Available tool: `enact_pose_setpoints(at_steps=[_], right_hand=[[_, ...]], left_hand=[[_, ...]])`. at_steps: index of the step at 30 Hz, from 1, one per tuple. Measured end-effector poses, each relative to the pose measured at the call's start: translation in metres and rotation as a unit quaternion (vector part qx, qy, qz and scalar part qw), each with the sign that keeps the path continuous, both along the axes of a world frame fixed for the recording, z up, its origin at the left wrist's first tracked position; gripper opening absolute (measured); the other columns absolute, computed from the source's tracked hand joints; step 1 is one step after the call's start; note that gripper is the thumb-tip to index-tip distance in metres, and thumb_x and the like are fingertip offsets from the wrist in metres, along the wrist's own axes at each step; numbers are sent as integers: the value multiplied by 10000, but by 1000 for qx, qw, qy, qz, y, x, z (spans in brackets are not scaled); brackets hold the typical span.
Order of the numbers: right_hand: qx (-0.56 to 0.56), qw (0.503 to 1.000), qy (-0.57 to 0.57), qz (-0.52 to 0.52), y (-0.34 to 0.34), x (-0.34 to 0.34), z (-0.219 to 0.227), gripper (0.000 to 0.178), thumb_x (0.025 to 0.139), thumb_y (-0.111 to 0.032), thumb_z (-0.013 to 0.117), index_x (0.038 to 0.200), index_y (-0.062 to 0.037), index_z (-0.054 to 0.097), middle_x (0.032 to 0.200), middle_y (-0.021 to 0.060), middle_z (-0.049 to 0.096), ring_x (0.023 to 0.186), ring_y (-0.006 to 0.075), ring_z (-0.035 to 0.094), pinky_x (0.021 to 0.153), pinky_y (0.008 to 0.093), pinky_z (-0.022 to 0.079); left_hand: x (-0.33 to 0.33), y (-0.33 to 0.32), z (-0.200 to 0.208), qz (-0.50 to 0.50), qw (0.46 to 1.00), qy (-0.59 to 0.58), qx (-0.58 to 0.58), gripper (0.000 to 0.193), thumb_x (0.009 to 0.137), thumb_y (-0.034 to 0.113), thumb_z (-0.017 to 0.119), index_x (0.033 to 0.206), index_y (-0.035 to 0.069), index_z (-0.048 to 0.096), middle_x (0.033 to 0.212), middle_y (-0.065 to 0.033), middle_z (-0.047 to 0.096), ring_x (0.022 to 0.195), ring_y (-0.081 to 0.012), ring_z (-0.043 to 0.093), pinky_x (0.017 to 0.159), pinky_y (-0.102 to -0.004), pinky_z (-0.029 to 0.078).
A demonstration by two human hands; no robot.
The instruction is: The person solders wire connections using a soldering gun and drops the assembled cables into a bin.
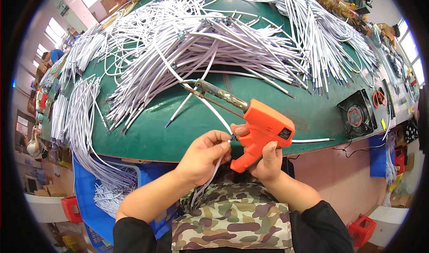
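My right hand is wrapped round the grip of an orange soldering gun, its stained metal barrel pointing up and to the left over the table. Close beside it, my left hand pinches a white cable near a dark joint between the two hands. One length of cable runs up under the soldering gun's tip, and a paler tail hangs below my left fingers. Another white cable lies on the table, partly behind the gun.
Large heaps of white cables cover much of the green table. At right stand a black fan and orange-handled scissors. A blue crate with cables stands below left. Other people work along the far edges.
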State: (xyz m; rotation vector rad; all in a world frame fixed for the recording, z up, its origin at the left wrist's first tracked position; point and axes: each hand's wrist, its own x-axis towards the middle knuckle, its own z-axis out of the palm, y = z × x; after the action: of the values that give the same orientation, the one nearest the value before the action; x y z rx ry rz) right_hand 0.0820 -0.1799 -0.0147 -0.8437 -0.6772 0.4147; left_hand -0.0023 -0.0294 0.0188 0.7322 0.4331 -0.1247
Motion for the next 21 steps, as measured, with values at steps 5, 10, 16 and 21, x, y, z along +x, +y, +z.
enact_pose_setpoints(at_steps=[5, 10, 16, 21], right_hand=[[-29, 999, 33, -3, -4, 2, -2, 690, 967, -546, 470, 1337, 34, 418, 1193, 157, 602, 1161, 291, 561, 1106, 559, 340], [-44, 998, 45, -15, -33, -7, -9, 672, 967, -519, 495, 1336, 37, 414, 1197, 174, 599, 1161, 301, 564, 1093, 566, 356], [-72, 995, 56, -31, -86, -21, -16, 652, 934, -443, 601, 1364, 22, 447, 1257, 175, 597, 1194, 293, 565, 1011, 445, 441], [-201, 977, -20, -68, -123, -32, -19, 604, 918, -495, 604, 1224, 25, 571, 1135, 143, 638, 1008, 267, 626, 827, 359, 504]], left_hand=[[-1, 12, -4, -14, 693, -234, 682, 181, 806, -50, 655, 969, 18, 615, 849, -103, 563, 771, -277, 567, 680, -374, 467], [-4, 21, -13, -68, 564, -279, 774, 273, 707, -69, 660, 961, 29, 639, 849, -103, 575, 762, -309, 576, 642, -394, 477], [-4, 20, -20, -58, 538, -284, 792, 290, 696, -72, 641, 966, 33, 644, 851, -98, 582, 752, -293, 581, 633, -386, 480], [-5, 17, -19, -49, 508, -282, 812, 291, 695, -52, 646, 975, 27, 651, 855, -92, 583, 750, -274, 582, 631, -373, 486]])
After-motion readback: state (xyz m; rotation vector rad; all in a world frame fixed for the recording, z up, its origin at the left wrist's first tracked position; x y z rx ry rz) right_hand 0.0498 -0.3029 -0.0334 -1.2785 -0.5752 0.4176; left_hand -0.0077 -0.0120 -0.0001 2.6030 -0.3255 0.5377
